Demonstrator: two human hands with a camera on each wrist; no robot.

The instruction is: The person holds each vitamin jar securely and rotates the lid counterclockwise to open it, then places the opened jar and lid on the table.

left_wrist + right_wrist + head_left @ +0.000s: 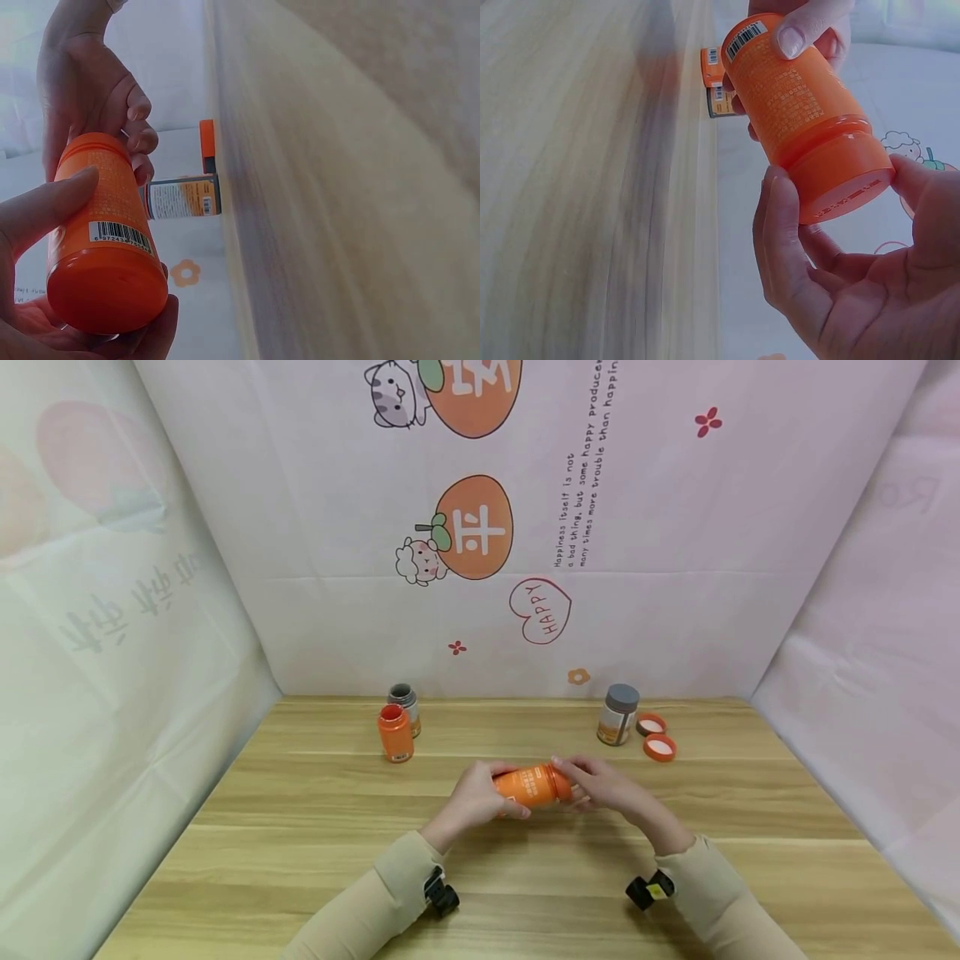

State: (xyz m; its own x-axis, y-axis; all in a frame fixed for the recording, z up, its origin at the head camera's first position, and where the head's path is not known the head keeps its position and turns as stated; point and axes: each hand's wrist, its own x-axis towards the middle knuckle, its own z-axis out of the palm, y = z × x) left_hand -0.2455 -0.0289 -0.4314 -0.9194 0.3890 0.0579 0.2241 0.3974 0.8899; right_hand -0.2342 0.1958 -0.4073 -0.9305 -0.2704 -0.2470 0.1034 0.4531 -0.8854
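An orange plastic bottle point(523, 787) lies tilted sideways between the two hands, raised over the table. My left hand point(476, 795) grips it around the body near its base, thumb along the side by the barcode label. At the other end, the orange screw cap point(841, 178) is on the bottle's neck. My right hand point(606, 787) pinches that cap by its rim, with the thumb on one side and fingertips on the other, as the right wrist view shows. The bottle's flat base faces the left wrist camera.
At the back left stand an uncapped orange bottle point(396, 737) and an uncapped grey one point(403, 695). A grey-capped bottle point(617, 717) stands at the back right, beside two orange caps point(660, 747) lying with their white insides up. A printed white sheet point(637, 627) hangs behind the table.
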